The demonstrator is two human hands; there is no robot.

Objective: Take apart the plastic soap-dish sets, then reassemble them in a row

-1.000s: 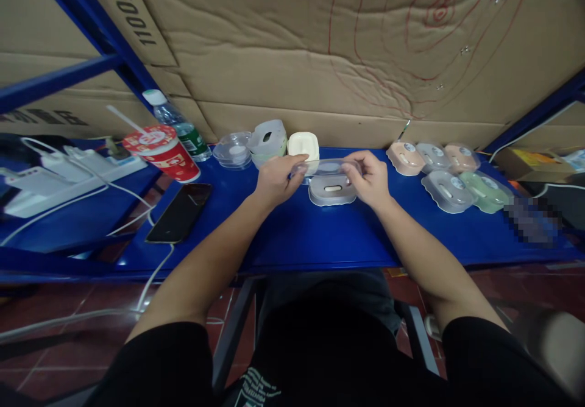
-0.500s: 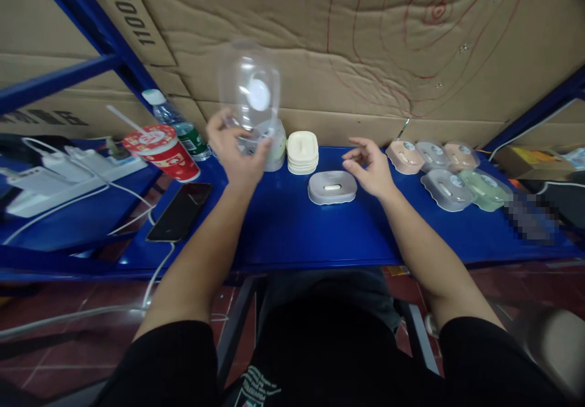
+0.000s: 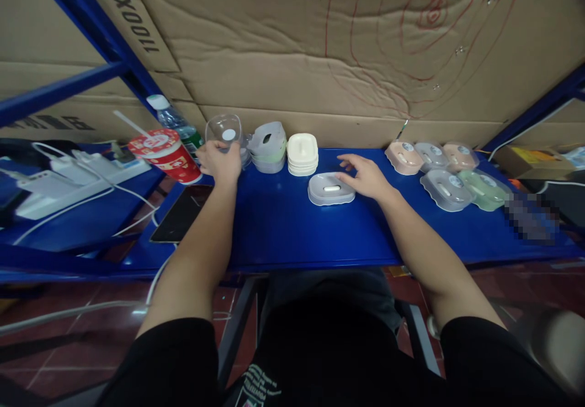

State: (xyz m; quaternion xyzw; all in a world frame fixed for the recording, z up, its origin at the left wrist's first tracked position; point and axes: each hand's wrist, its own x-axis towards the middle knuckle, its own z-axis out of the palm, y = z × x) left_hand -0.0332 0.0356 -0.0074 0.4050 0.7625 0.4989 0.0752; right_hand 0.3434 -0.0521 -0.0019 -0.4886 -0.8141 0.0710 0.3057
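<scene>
My left hand [image 3: 221,160] is closed on a clear plastic cover [image 3: 223,125] with a round white sticker, held tilted up at the back left; some fingertips are hidden. Beside it stands a stack of grey and pale green plastic pieces [image 3: 269,147], the top one with an oval hole. A pile of cream square lids [image 3: 302,150] follows on the right. My right hand [image 3: 367,175], fingers apart and holding nothing, hovers at the right end of a grey oval-topped box [image 3: 325,189] with a cream handle. Whether the thumb touches the box I cannot tell.
At the left are a red cup [image 3: 167,157] with a straw, a water bottle [image 3: 176,123], a phone [image 3: 179,215] and a white power strip [image 3: 73,184]. Several covered boxes [image 3: 446,189] sit at the right. Cardboard [image 3: 292,60] walls the back of the blue table [image 3: 315,236].
My left hand has brought the clear cover down and to the left, uncovering the stack to view. My right hand has shifted slightly left, closer over the grey box.
</scene>
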